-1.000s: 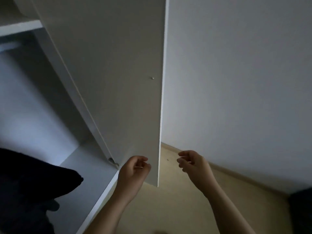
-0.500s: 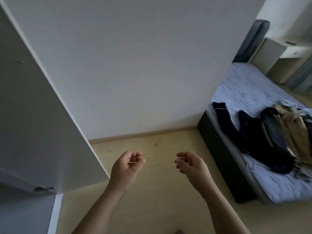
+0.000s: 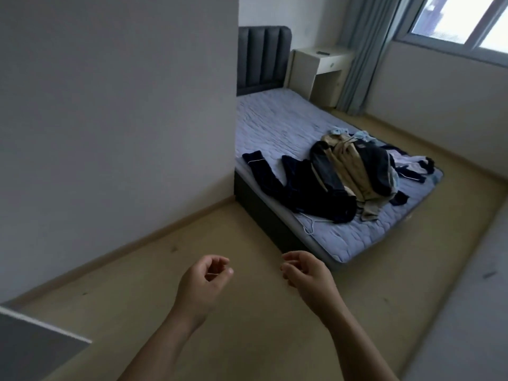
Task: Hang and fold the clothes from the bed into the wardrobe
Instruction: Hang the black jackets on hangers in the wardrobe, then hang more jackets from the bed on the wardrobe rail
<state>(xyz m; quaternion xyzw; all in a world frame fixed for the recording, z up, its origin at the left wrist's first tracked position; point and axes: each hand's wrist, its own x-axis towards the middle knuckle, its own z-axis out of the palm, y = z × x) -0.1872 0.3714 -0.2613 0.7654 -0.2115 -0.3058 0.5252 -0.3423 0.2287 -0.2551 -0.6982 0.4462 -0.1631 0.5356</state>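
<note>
The rumpled heap of navy, tan and pale blue clothes (image 3: pixel 354 171) lies on the pale lilac quilted bed (image 3: pixel 275 119), well ahead of both hands and off to their right. A long navy garment (image 3: pixel 316 199) sprawls on the side of the heap nearest the hands, with a tan jacket (image 3: pixel 345 166) bunched just beyond it. A thin white wire hanger (image 3: pixel 309 226) lies on the mattress at the heap's near edge, and is the item closest to the right hand.

The left hand (image 3: pixel 204 281) and right hand (image 3: pixel 305 273) hover side by side, apart from each other, over the light wooden floor (image 3: pixel 247 334). Their fingers curl loosely inward and neither hand holds anything.

The step in hand appears to be the approach to the bed to fetch a garment. The next move calls for closing the gap, spreading the fingers and reaching forward and rightward over the bed's dark side. One piece then has to be lifted free of the tangle, probably the navy one, perhaps with the hanger taken in the other hand. Overlapping sleeves may drag neighbouring pieces along.

A plain white wall (image 3: pixel 110 119) stands left of and beyond the left hand. A corner of a grey-white wardrobe door (image 3: pixel 38 345) shows below and to that hand's left. Far past the clothes are a grey padded headboard (image 3: pixel 262 59), a cream bedside table (image 3: pixel 316 67) and a blue-grey curtain (image 3: pixel 360 50).
</note>
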